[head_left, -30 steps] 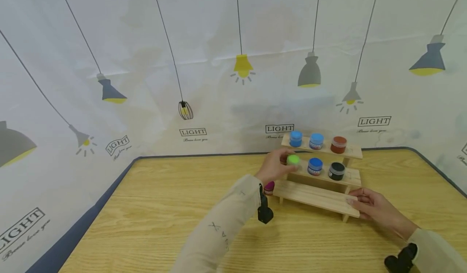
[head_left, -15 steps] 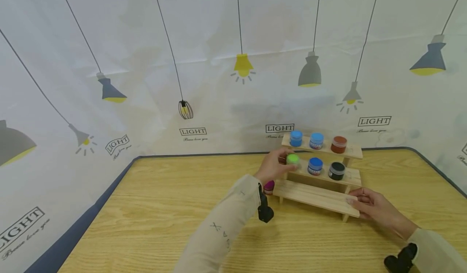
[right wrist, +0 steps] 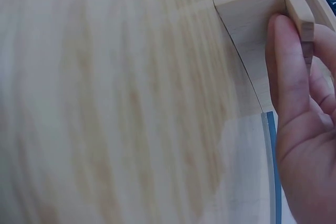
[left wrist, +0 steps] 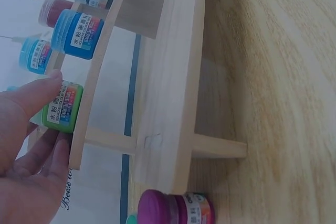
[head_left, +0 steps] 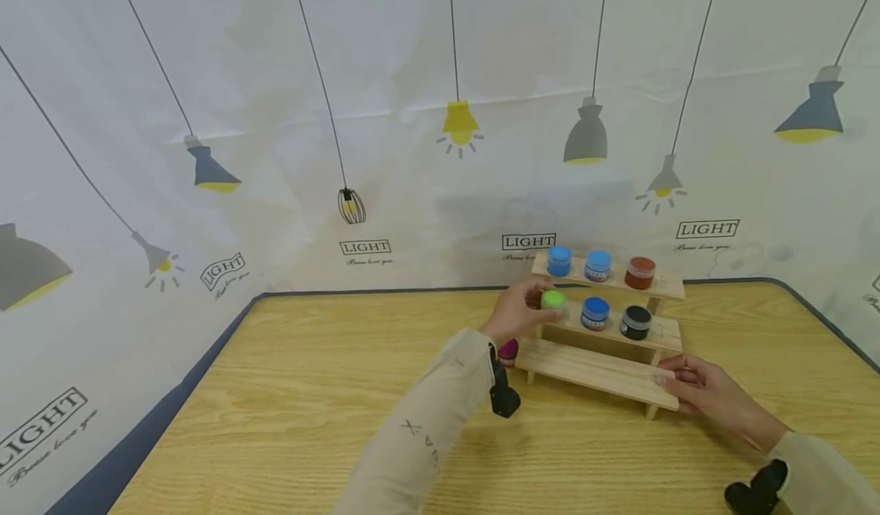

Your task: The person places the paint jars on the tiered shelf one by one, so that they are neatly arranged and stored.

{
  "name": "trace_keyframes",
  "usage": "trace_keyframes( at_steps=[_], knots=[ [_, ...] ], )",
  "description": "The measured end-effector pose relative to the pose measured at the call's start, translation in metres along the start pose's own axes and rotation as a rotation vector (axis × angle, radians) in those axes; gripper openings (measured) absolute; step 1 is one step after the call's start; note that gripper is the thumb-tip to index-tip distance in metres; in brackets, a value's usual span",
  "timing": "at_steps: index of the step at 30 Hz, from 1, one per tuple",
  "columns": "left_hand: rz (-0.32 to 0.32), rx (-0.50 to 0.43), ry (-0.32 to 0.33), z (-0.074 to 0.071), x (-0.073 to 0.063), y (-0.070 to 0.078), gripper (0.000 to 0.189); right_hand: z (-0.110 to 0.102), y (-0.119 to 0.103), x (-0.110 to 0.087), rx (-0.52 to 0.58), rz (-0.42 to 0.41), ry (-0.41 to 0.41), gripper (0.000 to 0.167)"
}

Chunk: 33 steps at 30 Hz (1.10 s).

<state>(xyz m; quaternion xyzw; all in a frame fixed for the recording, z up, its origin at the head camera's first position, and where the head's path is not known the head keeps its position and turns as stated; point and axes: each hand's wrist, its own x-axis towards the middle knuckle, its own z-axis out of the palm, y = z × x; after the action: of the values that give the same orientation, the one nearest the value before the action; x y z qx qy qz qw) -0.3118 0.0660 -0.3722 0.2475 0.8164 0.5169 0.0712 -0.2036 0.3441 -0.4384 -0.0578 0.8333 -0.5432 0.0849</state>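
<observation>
I see the small bright-green jar (head_left: 553, 302), a printed label on its side, upright at the left end of the middle shelf on a pale, three-tiered wooden stand (head_left: 591, 372) standing upright on the desk (head_left: 330, 408).

The table (head_left: 309, 393) carries the stand (head_left: 594, 371) and, below the left hand (head_left: 517, 312), the purple jar (head_left: 508, 351). On the middle tier (head_left: 665, 335), the green jar (head_left: 553, 302) stands in that hand's grip, the blue jar (head_left: 595, 312) and black jar (head_left: 635, 322) to its right. The top tier (head_left: 668, 283), above the grip, bears two light-blue jars (head_left: 598, 266) and the red jar (head_left: 640, 273).
</observation>
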Motion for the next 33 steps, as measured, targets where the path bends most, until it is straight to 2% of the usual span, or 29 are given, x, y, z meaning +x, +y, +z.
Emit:
trace_keyframes(
  at_steps=[6, 14, 18, 24, 33],
  knots=[
    [-0.003, -0.016, 0.01, 0.001, -0.001, 0.0, 0.037, 0.001, 0.0, 0.0, -0.001, -0.007, -0.004, 0.043],
    [-0.037, -0.012, 0.01, 0.001, -0.003, -0.001, 0.058, 0.002, 0.001, -0.001, 0.016, -0.017, -0.004, 0.043],
    [-0.033, -0.048, 0.003, -0.002, -0.005, -0.003, 0.06, 0.003, 0.001, -0.001, 0.016, -0.017, -0.008, 0.043],
    [-0.038, -0.103, 0.021, -0.015, -0.011, -0.01, 0.058, 0.003, 0.001, 0.0, 0.016, 0.0, -0.013, 0.045],
    [-0.027, -0.075, 0.016, -0.04, -0.026, -0.021, 0.048, 0.001, 0.001, 0.0, -0.004, -0.002, 0.01, 0.044]
  ],
)
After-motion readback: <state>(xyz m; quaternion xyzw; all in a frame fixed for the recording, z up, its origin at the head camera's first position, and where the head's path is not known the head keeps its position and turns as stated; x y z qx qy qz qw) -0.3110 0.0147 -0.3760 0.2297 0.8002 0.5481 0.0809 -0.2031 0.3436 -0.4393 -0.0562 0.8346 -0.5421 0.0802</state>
